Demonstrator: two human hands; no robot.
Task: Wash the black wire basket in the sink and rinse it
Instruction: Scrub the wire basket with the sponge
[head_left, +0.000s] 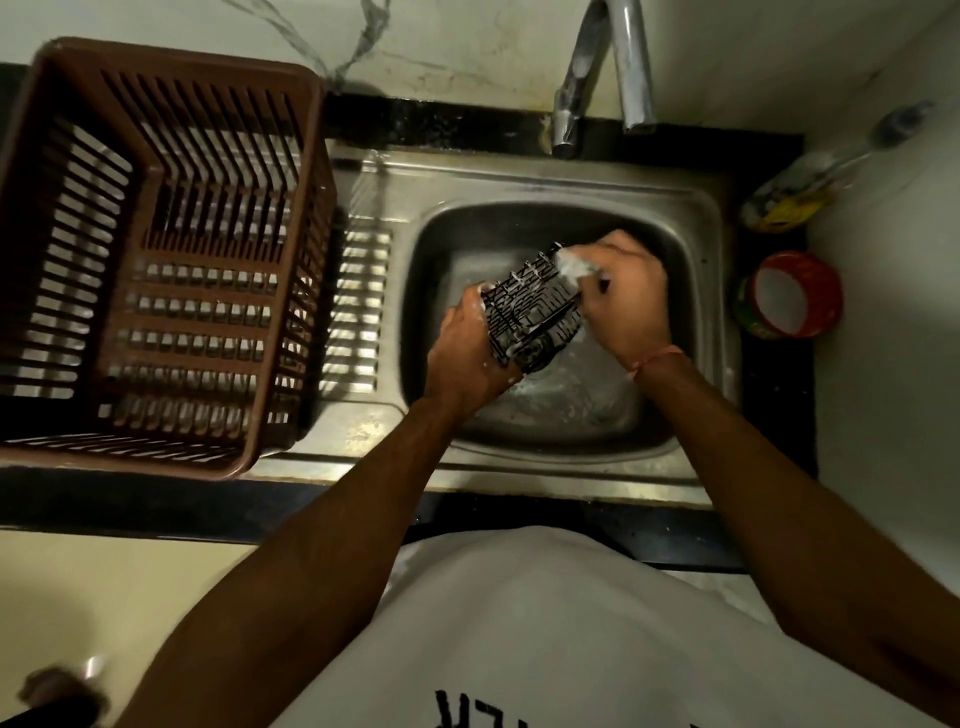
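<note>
We hold the black wire basket (530, 317) up over the sink (696, 218) bowl, tilted, its long axis running from lower left near our left hand (470, 353) up to upper right toward our right hand (623, 291). Left grip: fingers wrapped round the basket's lower-left edge, taking its weight. Right grip: closed on a soapy white scrubber (574, 265) pressed against the basket's upper-right corner; what the scrubber is made of we cannot tell. Suds on both hands and on the wires.

We judge this as the scrubbing stage, rinse not yet done. No water visibly runs from the tap (571, 104), which stands behind the bowl, beyond the basket's far end. For a rinse the basket has to go up and back toward the spout; the right hand is nearer the tap, the left carries the basket.

Brown dish crate (156, 249) sits on the bench to the left, a red tub (789, 293) on the right.
</note>
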